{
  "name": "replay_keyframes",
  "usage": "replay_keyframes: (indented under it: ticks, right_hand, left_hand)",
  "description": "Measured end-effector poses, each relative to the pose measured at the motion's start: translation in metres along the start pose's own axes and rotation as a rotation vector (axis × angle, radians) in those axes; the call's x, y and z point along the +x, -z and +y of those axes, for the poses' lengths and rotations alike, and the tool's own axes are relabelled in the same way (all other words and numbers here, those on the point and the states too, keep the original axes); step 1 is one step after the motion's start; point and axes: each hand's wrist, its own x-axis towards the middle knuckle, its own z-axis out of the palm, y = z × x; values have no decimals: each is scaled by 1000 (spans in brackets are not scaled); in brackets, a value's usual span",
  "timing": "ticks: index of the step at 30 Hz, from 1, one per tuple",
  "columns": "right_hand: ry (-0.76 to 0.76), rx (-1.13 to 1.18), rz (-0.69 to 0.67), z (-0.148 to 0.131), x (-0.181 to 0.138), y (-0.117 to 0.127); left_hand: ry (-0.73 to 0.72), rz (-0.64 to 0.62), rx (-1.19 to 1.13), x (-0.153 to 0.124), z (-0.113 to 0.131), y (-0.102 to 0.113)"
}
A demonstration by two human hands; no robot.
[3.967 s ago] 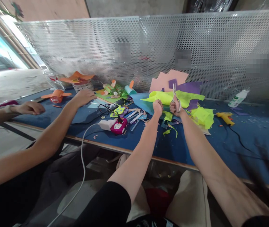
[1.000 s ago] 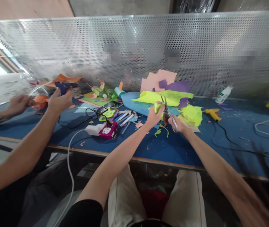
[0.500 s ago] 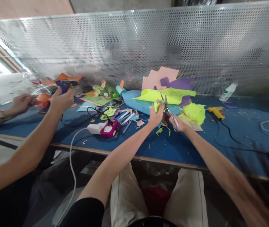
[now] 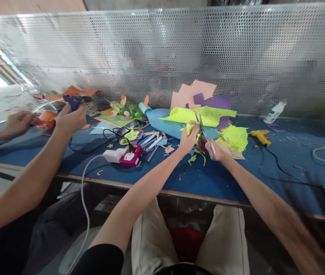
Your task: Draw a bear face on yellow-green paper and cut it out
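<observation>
My left hand [image 4: 188,140] pinches a small piece of yellow-green paper [image 4: 190,128]. In my right hand [image 4: 214,149] is a pair of scissors [image 4: 203,135], its blades pointing up and slightly apart beside the piece. Just behind both hands lies a rolled yellow-green sheet [image 4: 193,115] on top of a blue bottle-shaped object [image 4: 162,121]. To the right of the scissors sits a crumpled yellow-green sheet [image 4: 235,138]. Thin yellow-green offcuts [image 4: 192,159] lie on the blue table below my hands.
A co-worker's hands [image 4: 71,120] hold a blue glue gun [image 4: 75,101] and an orange object [image 4: 47,120] at left. A magenta power adapter [image 4: 131,156] trails a white cable. At right are a yellow glue gun [image 4: 261,136] and a white bottle [image 4: 275,112]; perforated metal [image 4: 162,49] stands behind.
The scissors and paper piece stay in nearly the same place in my hands. The co-worker's hands shift slightly left in view, and the view itself moves a little.
</observation>
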Motion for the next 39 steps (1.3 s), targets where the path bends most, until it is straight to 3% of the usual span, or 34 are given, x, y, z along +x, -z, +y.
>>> replay_keyframes:
  ticks: [3,9,17,22,29,39]
  right_hand:
    - [8,-8,54,-2,-2,-2]
    - [-15,11,65,-8,-5,-2]
    - [-139,-72,203,-9,-4,26]
    - [-88,-90,153,-7,-8,32]
    - [-52,-64,26,-13,-5,15]
    - [-65,-47,19,1,-7,8]
  left_hand:
    - [-116,-87,70,-1,-2,1]
    - [-141,-78,93,2,-8,3]
    - [-245,-75,271,21,-9,13]
    - [-227,-51,277,21,-10,16]
    - [-247,-12,328,13,-10,13]
    - [-260,-34,335,9,-17,8]
